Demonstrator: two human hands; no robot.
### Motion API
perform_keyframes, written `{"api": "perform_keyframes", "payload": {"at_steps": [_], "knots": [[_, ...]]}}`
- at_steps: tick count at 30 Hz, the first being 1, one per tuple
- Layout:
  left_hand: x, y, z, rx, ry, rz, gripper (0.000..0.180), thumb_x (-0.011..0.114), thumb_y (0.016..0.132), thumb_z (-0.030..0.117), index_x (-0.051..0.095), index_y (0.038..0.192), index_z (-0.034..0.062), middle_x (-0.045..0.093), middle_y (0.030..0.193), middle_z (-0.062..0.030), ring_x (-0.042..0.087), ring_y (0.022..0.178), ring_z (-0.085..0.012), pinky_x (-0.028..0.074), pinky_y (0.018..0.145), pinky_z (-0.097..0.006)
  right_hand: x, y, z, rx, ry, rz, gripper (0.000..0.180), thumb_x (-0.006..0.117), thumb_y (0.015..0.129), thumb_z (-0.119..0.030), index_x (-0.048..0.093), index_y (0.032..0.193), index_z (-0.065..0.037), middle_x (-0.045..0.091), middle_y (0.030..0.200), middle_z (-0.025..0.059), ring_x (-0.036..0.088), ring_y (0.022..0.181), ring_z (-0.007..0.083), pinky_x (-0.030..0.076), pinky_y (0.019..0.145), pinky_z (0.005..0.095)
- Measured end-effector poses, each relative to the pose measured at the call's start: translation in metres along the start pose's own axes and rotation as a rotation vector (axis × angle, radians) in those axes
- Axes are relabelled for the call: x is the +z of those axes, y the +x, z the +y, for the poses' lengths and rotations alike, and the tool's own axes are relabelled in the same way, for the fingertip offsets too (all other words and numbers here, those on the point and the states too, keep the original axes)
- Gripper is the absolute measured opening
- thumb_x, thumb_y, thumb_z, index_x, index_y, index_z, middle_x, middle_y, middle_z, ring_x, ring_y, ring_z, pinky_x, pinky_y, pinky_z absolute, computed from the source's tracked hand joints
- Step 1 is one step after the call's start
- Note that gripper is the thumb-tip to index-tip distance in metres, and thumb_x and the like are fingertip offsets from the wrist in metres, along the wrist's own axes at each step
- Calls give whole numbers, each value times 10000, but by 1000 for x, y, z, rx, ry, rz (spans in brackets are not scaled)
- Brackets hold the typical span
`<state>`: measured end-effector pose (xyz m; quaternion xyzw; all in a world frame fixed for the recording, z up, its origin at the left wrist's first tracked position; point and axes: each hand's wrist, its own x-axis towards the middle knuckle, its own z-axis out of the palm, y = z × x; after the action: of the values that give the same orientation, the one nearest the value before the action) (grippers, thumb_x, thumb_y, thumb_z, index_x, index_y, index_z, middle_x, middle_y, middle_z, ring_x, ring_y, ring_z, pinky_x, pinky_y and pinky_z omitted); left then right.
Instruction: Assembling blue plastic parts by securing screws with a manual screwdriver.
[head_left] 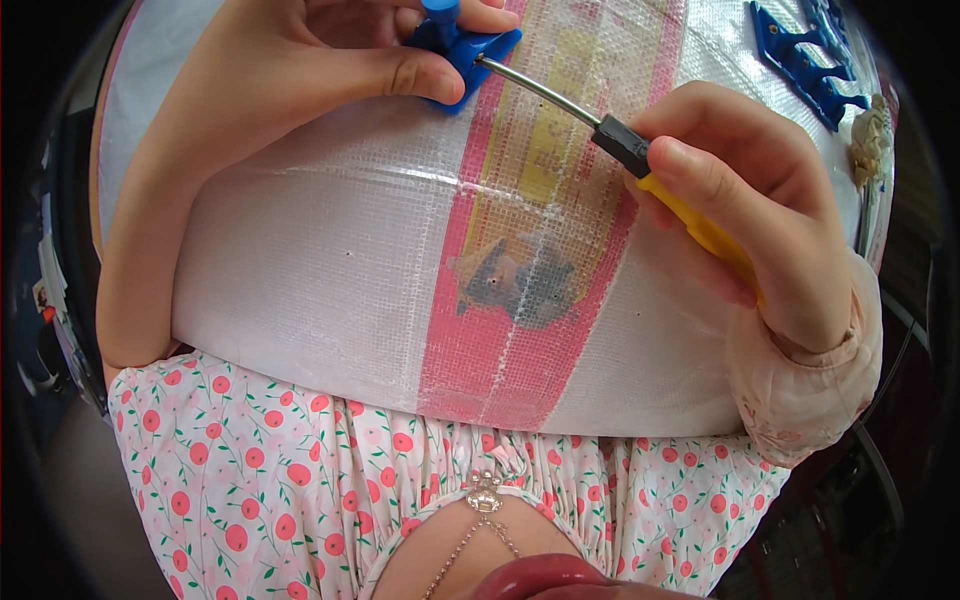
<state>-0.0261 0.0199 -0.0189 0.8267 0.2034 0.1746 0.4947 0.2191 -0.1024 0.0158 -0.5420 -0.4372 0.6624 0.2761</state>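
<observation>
Near the top of the view, my left hand [350, 72] is closed around a small blue plastic part [490, 48] with a rounded knob, pinning it against the sheet-covered table. My right hand [745, 185] grips a screwdriver [548, 93] by its yellow and black handle. The metal shaft slants up and to the left, and its tip meets the blue part beside my left thumb. Whether a screw sits under the tip is too small to tell. My left fingers partly hide the far side of the part.
A white woven plastic sheet [310, 260] with a pink and yellow printed band covers the round-edged table. More blue plastic parts with pegs [795, 70] lie at the far right. Below them, a crumpled beige object [868, 145] rests by the table edge.
</observation>
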Motion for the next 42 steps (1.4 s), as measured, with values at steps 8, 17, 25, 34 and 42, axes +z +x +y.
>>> {"api": "perform_keyframes", "payload": {"at_steps": [8, 17, 25, 34, 42], "knots": [[-1, 2, 4, 23, 15, -22, 393, 813, 718, 148, 696, 1074, 29, 628, 994, -93, 563, 864, -140, 461, 713, -229, -5, 2, 1, 117, 256, -97, 246, 482, 986, -207, 539, 1091, 9, 598, 749, 132, 389, 353, 24, 242, 341, 165], [-5, 2, 3, 79, 44, -41, 372, 769, 765, 98, 671, 1112, 6, 614, 1007, -111, 569, 844, -145, 475, 696, -227, -3, -5, 5, -5, 19, -42, 271, 500, 954, -211, 531, 1106, 12, 610, 727, 130, 389, 398, 35, 271, 398, 178], [-3, -2, -6, 85, -107, -30, 253, 671, 787, 21, 645, 1037, -17, 594, 1020, -133, 565, 819, -136, 484, 689, -224, -14, -3, 27, -748, -521, 189, 394, 533, 876, 19, 501, 1269, 20, 583, 1015, 83, 541, 735, 81, 420, 618, 187], [2, 12, 7, 41, -2, -77, 170, 683, 807, 30, 620, 964, 16, 594, 1031, -112, 558, 788, -119, 466, 634, -211, -30, -4, 29, -845, -857, 301, 366, 703, 740, 51, 638, 1100, 26, 596, 902, 78, 500, 648, 84, 380, 561, 187], [12, 17, 9, 188, 243, -38, 136, 574, 857, -41, 567, 958, 51, 597, 1082, -97, 582, 990, -182, 463, 879, -278, -33, -7, 29, -813, -932, 263, 318, 678, 725, 24, 624, 1038, 12, 574, 823, 97, 599, 672, 202, 471, 593, 255]]}}
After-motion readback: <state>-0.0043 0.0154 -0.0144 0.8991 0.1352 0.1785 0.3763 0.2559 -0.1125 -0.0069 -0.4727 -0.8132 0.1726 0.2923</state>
